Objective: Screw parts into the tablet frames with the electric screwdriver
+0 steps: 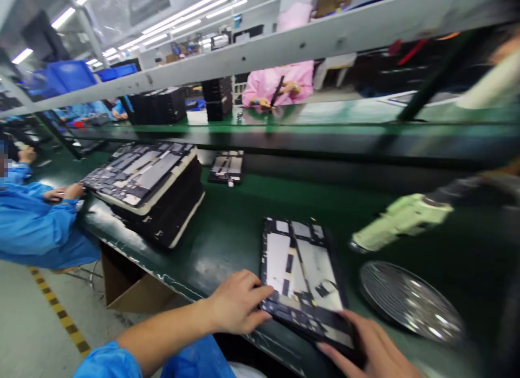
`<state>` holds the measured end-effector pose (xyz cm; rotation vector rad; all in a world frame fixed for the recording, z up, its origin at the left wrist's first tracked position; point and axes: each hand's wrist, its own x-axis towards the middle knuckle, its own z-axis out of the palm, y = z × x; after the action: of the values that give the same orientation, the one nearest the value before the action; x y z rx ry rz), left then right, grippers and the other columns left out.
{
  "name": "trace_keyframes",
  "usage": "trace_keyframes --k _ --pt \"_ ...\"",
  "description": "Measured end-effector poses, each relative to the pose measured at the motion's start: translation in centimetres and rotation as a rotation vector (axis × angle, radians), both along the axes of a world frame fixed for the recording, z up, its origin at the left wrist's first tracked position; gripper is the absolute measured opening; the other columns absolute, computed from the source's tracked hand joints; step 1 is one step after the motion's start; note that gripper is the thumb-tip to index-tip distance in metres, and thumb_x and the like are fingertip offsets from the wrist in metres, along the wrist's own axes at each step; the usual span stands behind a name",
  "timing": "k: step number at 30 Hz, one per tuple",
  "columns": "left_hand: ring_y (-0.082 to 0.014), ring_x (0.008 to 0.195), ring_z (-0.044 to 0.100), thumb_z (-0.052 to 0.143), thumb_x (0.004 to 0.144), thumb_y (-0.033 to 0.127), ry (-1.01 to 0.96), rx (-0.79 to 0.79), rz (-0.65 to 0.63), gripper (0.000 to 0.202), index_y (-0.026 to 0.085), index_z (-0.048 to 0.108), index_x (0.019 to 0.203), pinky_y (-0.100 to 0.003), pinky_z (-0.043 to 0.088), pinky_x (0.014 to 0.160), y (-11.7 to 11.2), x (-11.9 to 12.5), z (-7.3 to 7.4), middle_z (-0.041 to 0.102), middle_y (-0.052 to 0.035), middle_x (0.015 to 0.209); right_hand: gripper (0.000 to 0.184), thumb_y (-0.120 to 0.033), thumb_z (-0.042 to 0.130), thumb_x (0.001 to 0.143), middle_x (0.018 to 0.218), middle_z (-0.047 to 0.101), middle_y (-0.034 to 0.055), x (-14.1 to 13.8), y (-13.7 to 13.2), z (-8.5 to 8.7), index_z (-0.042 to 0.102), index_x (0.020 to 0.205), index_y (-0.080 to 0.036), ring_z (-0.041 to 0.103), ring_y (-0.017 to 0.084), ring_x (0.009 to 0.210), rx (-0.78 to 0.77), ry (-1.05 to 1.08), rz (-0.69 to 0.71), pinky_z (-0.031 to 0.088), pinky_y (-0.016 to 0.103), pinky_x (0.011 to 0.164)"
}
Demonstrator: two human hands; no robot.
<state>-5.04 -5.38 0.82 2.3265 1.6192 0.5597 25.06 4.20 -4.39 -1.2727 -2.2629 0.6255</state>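
At the upper left, blue plastic bins (71,80) sit beyond the pale metal rail (195,66); their contents cannot be made out. A brown cardboard box (138,294) stands below the edge of the dark green bench (229,226), flaps open, its inside mostly hidden. On the bench, a tall stack of black slabs with pale edges (174,204) carries exposed dark and silver electronic parts on its top piece. The open black rectangular device with pale grey panels (320,259) is over the near part of the bench, in front of the person. Its long axis runs away from the person, the far end leaning left, and its panelled face is turned upward; the dark circuit section forms the near end. The left hand (239,302) grasps its near left corner between thumb and fingers, and the right hand (369,345) grips the near right corner. To its right lie a pale green handled tool (402,221) and a shiny, round, ridged disc (410,302).
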Motion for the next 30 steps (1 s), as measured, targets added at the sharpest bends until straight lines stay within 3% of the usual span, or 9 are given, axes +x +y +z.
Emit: trace_keyframes --k 4,7,15,19,22,26,30 --pt "-0.0292 0.106 0.059 0.057 0.099 0.033 -0.025 -0.028 -0.028 0.043 0.016 0.056 0.139 -0.044 0.054 0.092 -0.7 -0.5 0.9 0.063 -0.0155 0.119 0.048 -0.041 0.073 0.082 0.12 0.067 0.0114 -1.0 -2.0 4.6 0.057 0.123 -0.022 0.072 0.033 0.105 -0.135 -0.126 0.057 0.06 0.046 0.088" --pt "-0.0288 0.107 0.058 0.055 0.102 0.032 -0.049 -0.05 -0.064 0.042 0.017 0.054 0.142 -0.045 0.054 0.092 -0.6 -1.1 0.9 0.063 -0.015 0.12 0.047 -0.029 0.077 0.081 0.119 0.064 0.0101 -1.7 -3.0 6.1 0.053 0.121 -0.023 0.07 0.031 0.105 -0.177 -0.166 0.051 0.058 0.045 0.089" --pt "-0.0264 0.107 0.061 0.061 0.101 0.038 -0.062 -0.094 -0.129 0.044 0.022 0.054 0.142 -0.043 0.054 0.091 0.1 -2.3 0.9 0.065 -0.0115 0.12 0.046 -0.027 0.083 0.081 0.116 0.061 0.0078 -1.3 -3.2 5.7 0.053 0.115 -0.022 0.068 0.029 0.102 -0.179 -0.18 0.068 0.056 0.044 0.087" --pt "-0.0262 0.105 0.061 0.069 0.095 0.045 -0.07 -0.132 -0.065 0.052 0.022 0.055 0.139 -0.042 0.054 0.09 1.3 -2.3 1.8 0.065 -0.0095 0.117 0.052 -0.031 0.089 0.076 0.113 0.063 0.0053 -1.3 -2.6 5.8 0.054 0.114 -0.023 0.068 0.028 0.102 -0.197 -0.148 0.055 0.055 0.043 0.085" --pt "-0.0271 0.108 0.059 0.068 0.096 0.042 -0.045 -0.06 -0.016 0.042 0.02 0.06 0.131 -0.043 0.053 0.091 2.7 -1.1 2.8 0.063 -0.0102 0.118 0.056 -0.034 0.09 0.074 0.113 0.064 0.0054 -1.4 -2.6 5.7 0.055 0.117 -0.024 0.068 0.029 0.102 -0.168 -0.127 0.057 0.054 0.042 0.084" --pt "-0.0266 0.107 0.058 0.062 0.1 0.03 0.08 -0.063 -0.155 0.023 0.019 0.065 0.121 -0.042 0.051 0.092 5.1 1.6 4.2 0.065 -0.0093 0.113 0.058 -0.043 0.087 0.077 0.107 0.066 0.0056 -1.1 -2.8 5.0 0.056 0.122 -0.023 0.066 0.025 0.09 -0.108 -0.003 0.071 0.053 0.038 0.079" --pt "-0.0284 0.102 0.061 0.063 0.099 0.026 0.291 -0.14 -0.244 0.015 0.015 0.069 0.108 -0.043 0.052 0.087 7.2 3.8 5.3 0.067 -0.0103 0.105 0.044 -0.039 0.08 0.086 0.094 0.065 0.0022 -0.6 -2.7 3.8 0.059 0.121 -0.023 0.058 0.017 0.071 -0.091 0.133 0.032 0.05 0.032 0.069"
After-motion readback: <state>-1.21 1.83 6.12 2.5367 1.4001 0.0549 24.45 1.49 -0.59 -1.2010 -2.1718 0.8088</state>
